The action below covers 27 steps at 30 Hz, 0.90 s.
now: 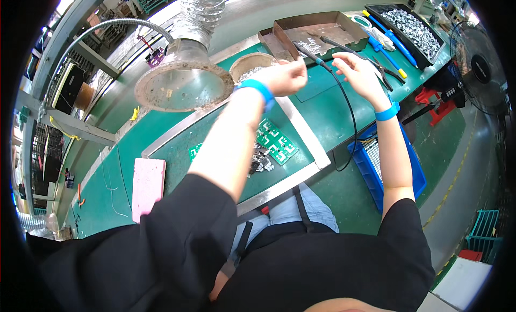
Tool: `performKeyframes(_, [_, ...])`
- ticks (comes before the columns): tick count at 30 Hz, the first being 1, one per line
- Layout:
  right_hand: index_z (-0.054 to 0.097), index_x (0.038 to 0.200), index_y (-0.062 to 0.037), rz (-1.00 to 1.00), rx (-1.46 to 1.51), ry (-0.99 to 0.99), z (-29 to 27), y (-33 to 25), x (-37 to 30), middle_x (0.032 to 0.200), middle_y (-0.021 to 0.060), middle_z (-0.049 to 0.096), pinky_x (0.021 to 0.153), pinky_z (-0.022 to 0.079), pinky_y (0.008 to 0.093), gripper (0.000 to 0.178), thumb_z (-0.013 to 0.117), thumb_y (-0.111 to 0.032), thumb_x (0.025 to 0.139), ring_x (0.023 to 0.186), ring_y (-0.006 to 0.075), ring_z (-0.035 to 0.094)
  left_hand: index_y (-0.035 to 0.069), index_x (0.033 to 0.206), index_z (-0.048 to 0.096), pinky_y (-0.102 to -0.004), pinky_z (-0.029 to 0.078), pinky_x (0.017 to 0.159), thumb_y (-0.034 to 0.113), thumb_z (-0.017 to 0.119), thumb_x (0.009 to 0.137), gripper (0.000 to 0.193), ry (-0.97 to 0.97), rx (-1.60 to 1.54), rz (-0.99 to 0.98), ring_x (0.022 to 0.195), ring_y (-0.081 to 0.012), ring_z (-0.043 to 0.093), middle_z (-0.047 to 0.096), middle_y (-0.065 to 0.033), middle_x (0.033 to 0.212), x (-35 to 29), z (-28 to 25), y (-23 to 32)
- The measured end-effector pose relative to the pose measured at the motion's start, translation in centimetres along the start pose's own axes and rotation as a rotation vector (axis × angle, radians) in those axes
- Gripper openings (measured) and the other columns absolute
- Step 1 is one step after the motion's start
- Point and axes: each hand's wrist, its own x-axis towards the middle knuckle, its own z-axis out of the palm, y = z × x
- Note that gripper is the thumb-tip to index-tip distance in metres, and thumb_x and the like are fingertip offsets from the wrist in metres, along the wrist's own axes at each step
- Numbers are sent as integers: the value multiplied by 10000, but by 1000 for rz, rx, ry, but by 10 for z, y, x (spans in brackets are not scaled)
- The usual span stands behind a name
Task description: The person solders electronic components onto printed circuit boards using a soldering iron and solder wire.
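My left hand [288, 78] hovers over the far side of the metal frame [301, 124], fingers curled together; whatever they may pinch is hidden. To its right, my right hand [359, 74] is raised with thumb and fingers apart. Between the hands, a soldering iron [310, 55] with a black cord leans on the near rim of a brown metal tray [344, 22]. The right fingertips are close to its cord end, and I see no grip on it. Within the frame lie green circuit boards [277, 141] and a heap of small metal parts [262, 160], partly behind my left forearm.
A fume extraction hood [183, 78] hangs left of my left hand, beside a round bowl [252, 60] of small pieces. Pliers [388, 75], blue tools [392, 40] and a black tray of metal parts [438, 40] lie right. A pink block [149, 185], blue bin [400, 177] and fan [478, 70] surround.
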Motion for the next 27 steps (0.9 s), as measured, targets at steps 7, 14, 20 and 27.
performKeyframes(7, [600, 1217, -58, 136, -30, -209, 3, -6, 24, 978, 40, 678, 662, 481, 239, 430, 543, -403, 967, 791, 99, 609, -4, 1113, 644, -292, 536, 727, 69, 622, 898, 228, 899, 318, -754, 834, -160, 655, 688, -138, 982, -381, 42, -10])
performKeyframes(14, [556, 1271, -59, 242, 61, -296, 36, -12, 47, 974, 31, 674, 643, 463, 221, 455, 545, -389, 958, 772, 85, 599, 43, 1031, 664, -277, 510, 554, 34, 659, 834, 197, 980, 355, -819, 629, -150, 622, 667, -58, 813, -383, 31, 18])
performKeyframes(20, [632, 1135, -67, 264, 62, -262, 39, 0, 57, 804, -35, 618, 548, 402, 189, 321, 537, -326, 971, 633, 23, 509, 35, 1010, 662, -292, 501, 554, 23, 660, 820, 190, 965, 399, -799, 629, -166, 616, 657, -64, 770, -386, 31, 20])
performKeyframes(27, [653, 1104, -37, 235, 143, -54, 22, 19, 57, 742, -49, 587, 519, 372, 180, 271, 535, -248, 981, 598, 24, 475, 31, 992, 657, -304, 495, 560, 2, 661, 796, 199, 978, 376, -788, 643, -180, 616, 660, -60, 761, -383, 28, 23])
